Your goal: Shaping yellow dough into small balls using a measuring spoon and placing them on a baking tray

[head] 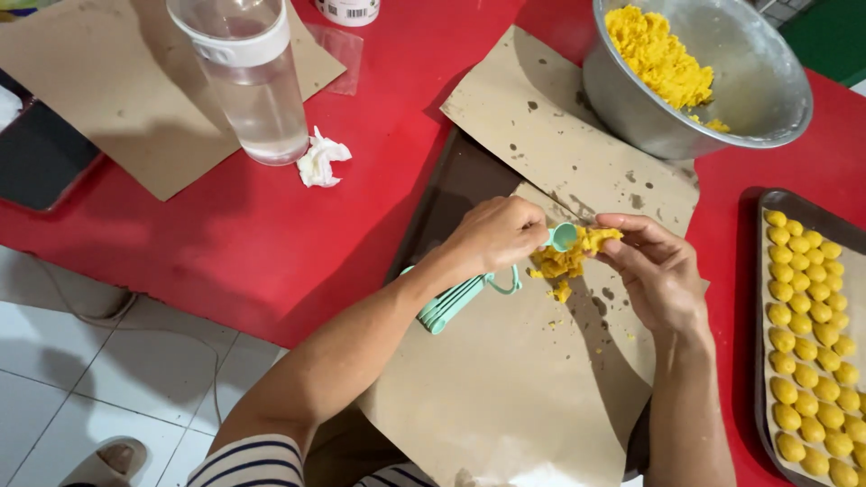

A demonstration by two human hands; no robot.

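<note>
- Left hand (494,233): fingers pinched on a mint-green measuring spoon (563,236), rest of the spoon set hanging below the wrist.
- Right hand (657,269): fingertips pressed on a lump of yellow dough (577,252) at the spoon's bowl.
- Dough sits over brown paper (514,379), crumbs beneath.
- Metal bowl (767,81) of dough behind; tray (767,203) of dough balls on the right.

The dark baking tray (769,200) of yellow dough balls (807,335) runs off the right edge (its full count unknowable); the clear plastic tumbler (257,90) loses its top.
</note>
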